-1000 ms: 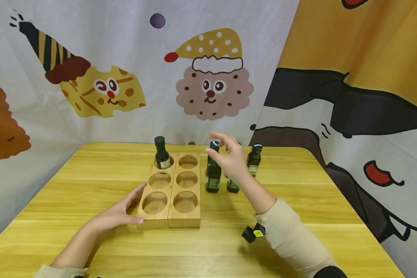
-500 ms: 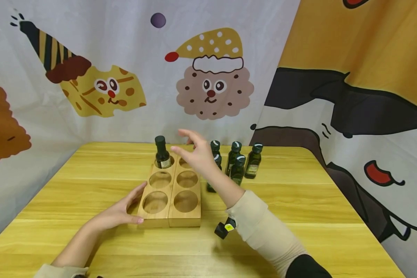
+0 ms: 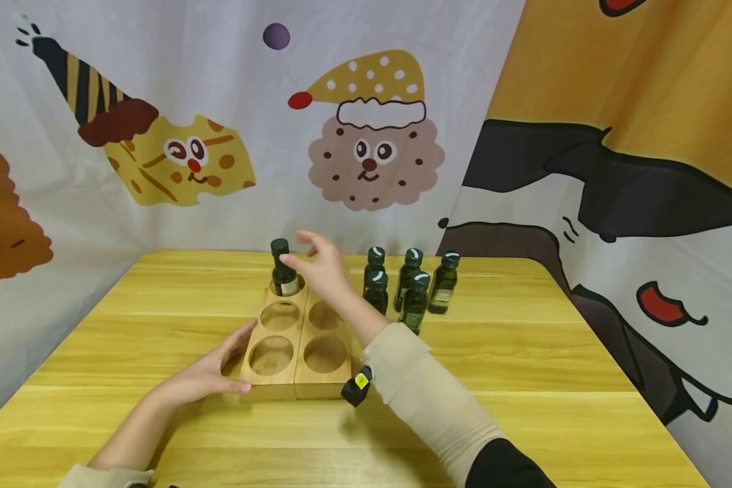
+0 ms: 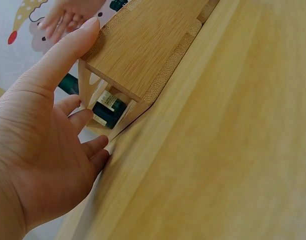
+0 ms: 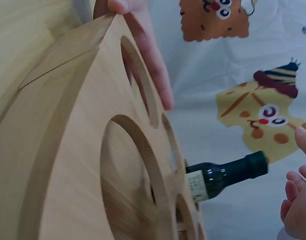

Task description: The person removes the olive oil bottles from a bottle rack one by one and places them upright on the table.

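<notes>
A wooden rack (image 3: 299,362) with two rows of round holes stands on the table. My left hand (image 3: 210,373) grips its near left corner, thumb on the front face and fingers along the side, as the left wrist view (image 4: 48,140) also shows. A small dark green bottle (image 3: 285,274) stands upright in the far left hole, its pale label (image 5: 195,186) low on its body. My right hand (image 3: 324,270) hovers over the far right of the rack beside that bottle, thumb and forefinger spread. Nothing is between those fingers, and a gap separates hand and bottle in the right wrist view.
Several more dark green bottles stand in a group to the right of the rack, the nearest being a bottle (image 3: 414,305) with a green label. A printed cloth (image 3: 219,81) hangs behind the wooden table (image 3: 524,352).
My right hand has moved left from above the bottle group to beside the bottle in the rack, its fingers still spread. The left hand and the rack have stayed in place.
</notes>
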The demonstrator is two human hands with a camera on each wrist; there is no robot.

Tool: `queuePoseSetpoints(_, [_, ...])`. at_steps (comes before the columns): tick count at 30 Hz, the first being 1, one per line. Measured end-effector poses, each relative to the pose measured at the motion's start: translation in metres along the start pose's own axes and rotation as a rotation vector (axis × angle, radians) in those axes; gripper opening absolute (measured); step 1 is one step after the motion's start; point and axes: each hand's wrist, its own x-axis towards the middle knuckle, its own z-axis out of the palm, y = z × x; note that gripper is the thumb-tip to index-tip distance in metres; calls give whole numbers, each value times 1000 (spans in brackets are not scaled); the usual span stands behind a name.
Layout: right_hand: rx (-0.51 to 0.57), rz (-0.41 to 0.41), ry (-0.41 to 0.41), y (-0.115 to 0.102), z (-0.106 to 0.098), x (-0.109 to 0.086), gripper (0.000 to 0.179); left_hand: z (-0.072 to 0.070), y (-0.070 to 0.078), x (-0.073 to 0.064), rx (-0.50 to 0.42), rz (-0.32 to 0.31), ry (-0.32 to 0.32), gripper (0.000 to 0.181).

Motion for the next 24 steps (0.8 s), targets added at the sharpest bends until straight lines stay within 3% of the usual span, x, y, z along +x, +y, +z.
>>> queuePoseSetpoints(15, [32, 129, -8, 17, 25, 26, 58, -1, -1, -1, -1, 1, -1, 104])
queuePoseSetpoints(24, [35, 142, -31, 22, 35, 29, 52, -1, -4, 0, -20, 3, -10, 103])
